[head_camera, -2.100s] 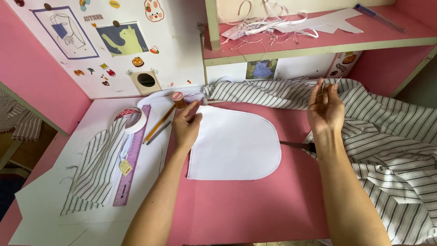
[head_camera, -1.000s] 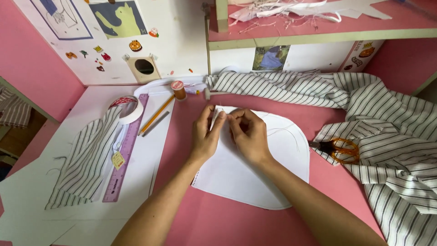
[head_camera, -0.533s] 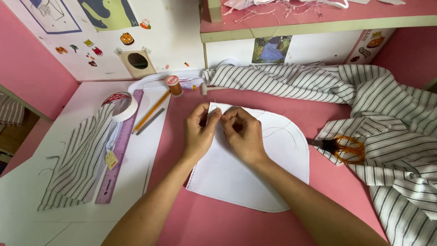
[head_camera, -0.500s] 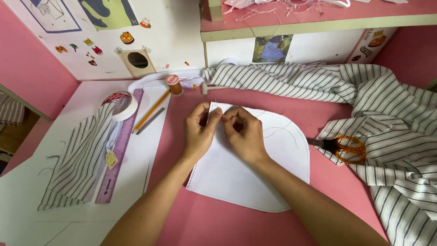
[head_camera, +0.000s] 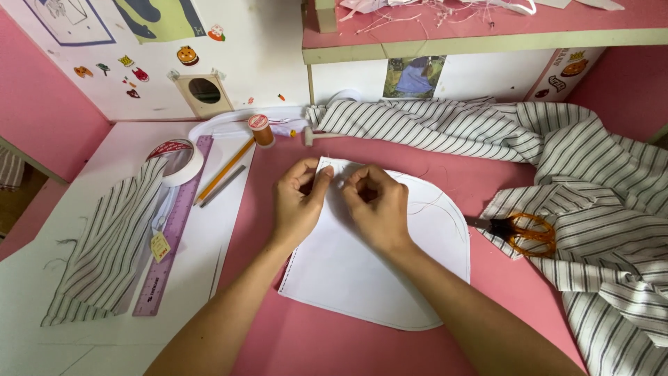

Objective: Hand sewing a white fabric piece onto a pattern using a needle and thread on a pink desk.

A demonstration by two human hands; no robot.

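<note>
A white fabric piece (head_camera: 379, 257) with one rounded side lies flat on the pink table (head_camera: 390, 348), its straight top edge just under both hands. The left hand (head_camera: 298, 205) rests on the upper left part of the piece, thumb and forefinger pinched together at the top corner. The right hand (head_camera: 376, 209) sits just beside it, fingers curled and closed in a pinch on the cloth near the same edge; whether a pin or needle is between the fingertips is too small to tell. The two hands almost touch.

To the right, orange-handled scissors (head_camera: 523, 231) lie on the striped fabric (head_camera: 598, 209), which trails along the back of the table. To the left, on white paper (head_camera: 209, 251), are a purple ruler (head_camera: 174, 230), a roll of tape (head_camera: 175, 159), a pencil (head_camera: 224, 170), a smaller striped fabric piece (head_camera: 111, 244) and an orange thread spool (head_camera: 261, 130).
</note>
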